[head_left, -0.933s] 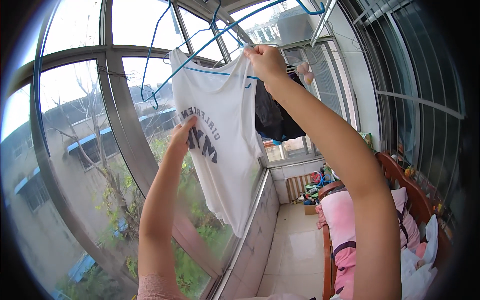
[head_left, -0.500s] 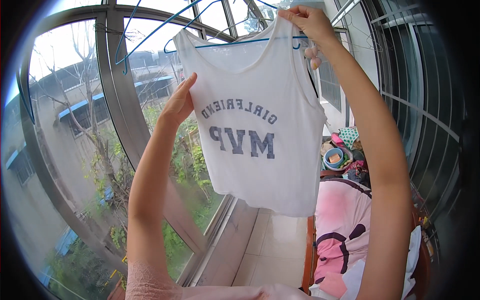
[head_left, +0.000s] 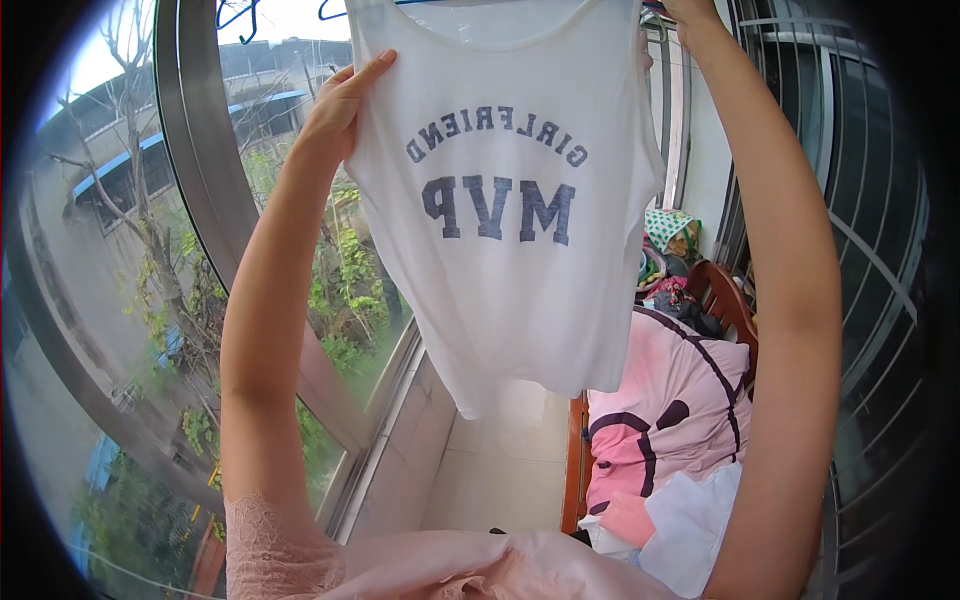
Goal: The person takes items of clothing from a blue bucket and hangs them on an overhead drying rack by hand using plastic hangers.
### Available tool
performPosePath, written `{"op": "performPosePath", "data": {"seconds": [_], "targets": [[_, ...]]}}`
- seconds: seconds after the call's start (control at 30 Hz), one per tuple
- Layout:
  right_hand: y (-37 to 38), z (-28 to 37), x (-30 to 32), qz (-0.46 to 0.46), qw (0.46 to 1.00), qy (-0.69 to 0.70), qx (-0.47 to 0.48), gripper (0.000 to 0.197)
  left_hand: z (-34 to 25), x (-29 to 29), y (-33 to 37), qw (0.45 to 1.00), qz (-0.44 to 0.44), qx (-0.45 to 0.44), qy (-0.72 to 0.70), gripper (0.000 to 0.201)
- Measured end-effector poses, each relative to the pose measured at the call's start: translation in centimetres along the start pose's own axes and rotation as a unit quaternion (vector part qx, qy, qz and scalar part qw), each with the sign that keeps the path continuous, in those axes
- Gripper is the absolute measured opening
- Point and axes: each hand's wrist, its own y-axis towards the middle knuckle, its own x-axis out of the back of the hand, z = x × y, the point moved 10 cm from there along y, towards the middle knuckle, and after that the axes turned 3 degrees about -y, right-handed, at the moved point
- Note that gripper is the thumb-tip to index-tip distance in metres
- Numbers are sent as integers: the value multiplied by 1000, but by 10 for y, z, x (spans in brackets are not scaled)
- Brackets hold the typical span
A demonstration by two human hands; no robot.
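A white sleeveless tank top (head_left: 500, 320) with dark, mirror-reversed lettering hangs in front of me on a blue hanger (head_left: 450, 2), which the top edge mostly cuts off. My left hand (head_left: 340, 110) is closed on the tank top's left side by the armhole, thumb at the front and the other fingers partly behind the cloth. Up at the right shoulder of the tank top, my right hand (head_left: 692, 18) has its fingers curled beside the hanger's end. The frame's edge crops those fingers, so what they grip is unclear.
More blue hangers (head_left: 238, 20) hang at the upper left, by framed windows (head_left: 190, 130). To the right, a wooden bed or bench (head_left: 576, 460) carries a pink quilt (head_left: 670, 400) and white cloth (head_left: 690, 525). Piled fabrics (head_left: 672, 232) lie behind it; a barred window (head_left: 870, 150) stands farther right.
The tank top and both hands sit higher in the picture, and the hanger has mostly left the top edge. My right hand has shifted rightward from the shoulder strap it was pinching.
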Motion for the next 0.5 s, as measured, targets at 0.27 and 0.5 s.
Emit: {"op": "performPosePath", "data": {"seconds": [0.27, 0.5], "targets": [[-81, -61, 4, 48, 979, 77, -185, 59, 36, -18, -63, 989, 137, 63, -8, 68], [-253, -81, -11, 145, 962, -5, -230, 56, 74, 19, -116, 994, 44, 92, -38, 46]]}}
